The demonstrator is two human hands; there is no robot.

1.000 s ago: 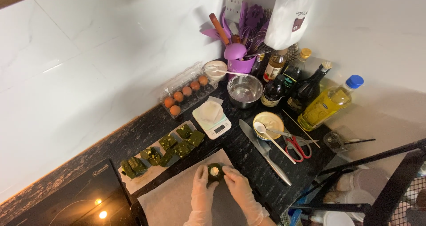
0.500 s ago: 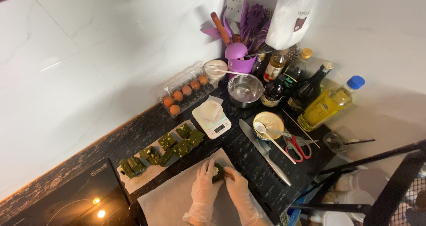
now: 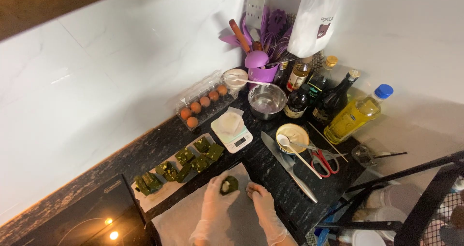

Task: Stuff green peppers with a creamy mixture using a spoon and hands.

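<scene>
So my left hand (image 3: 215, 197) is cupped round a green dough ball (image 3: 229, 184) with white filling showing, fingers curled about halfway. Right hand (image 3: 261, 197) rests loose and empty on the paper sheet (image 3: 183, 217) just beside it. Looks like I'm well along: a row of finished green pieces (image 3: 186, 163) sits on the strip behind, this one not yet closed. The knife (image 3: 289, 166) lies near my right, so little elbow room there. Scale (image 3: 232, 131), eggs (image 3: 203, 106) and bottles (image 3: 333, 101) crowd the wall; the worktop (image 3: 270, 178) edge drops off right.
</scene>
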